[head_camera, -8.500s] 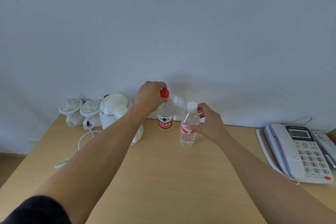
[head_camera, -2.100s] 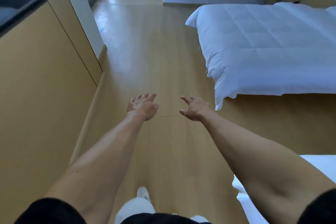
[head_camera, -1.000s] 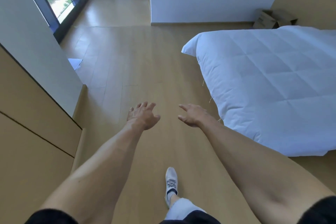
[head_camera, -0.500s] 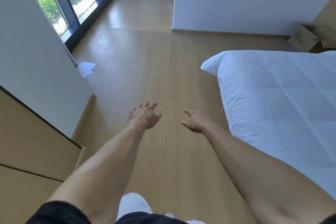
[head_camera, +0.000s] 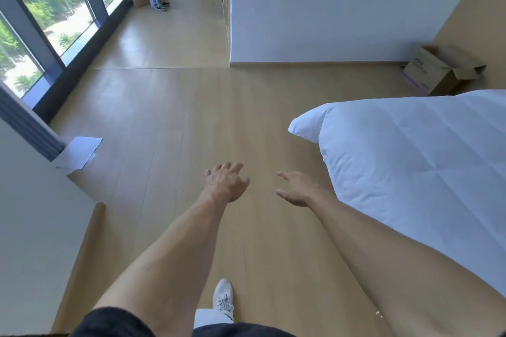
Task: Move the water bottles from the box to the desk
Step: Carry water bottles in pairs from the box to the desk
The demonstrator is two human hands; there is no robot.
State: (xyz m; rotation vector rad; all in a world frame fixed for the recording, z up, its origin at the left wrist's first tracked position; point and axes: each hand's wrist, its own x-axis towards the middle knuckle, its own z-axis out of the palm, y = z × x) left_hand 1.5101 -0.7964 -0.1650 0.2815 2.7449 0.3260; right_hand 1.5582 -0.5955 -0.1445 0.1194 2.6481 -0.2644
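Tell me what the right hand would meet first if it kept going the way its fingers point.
Nothing close: the right hand points over bare floor; probably the far white wall, though depth is unclear.

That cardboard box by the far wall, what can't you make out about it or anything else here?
- Cardboard box, head view: its inside is hidden by its own walls and flaps; bottles cannot be confirmed.
- Box print: too small to read.
- Desk: outside the frame.
- Bed: cut off by the right edge.
- Left hand, right hand: both empty.
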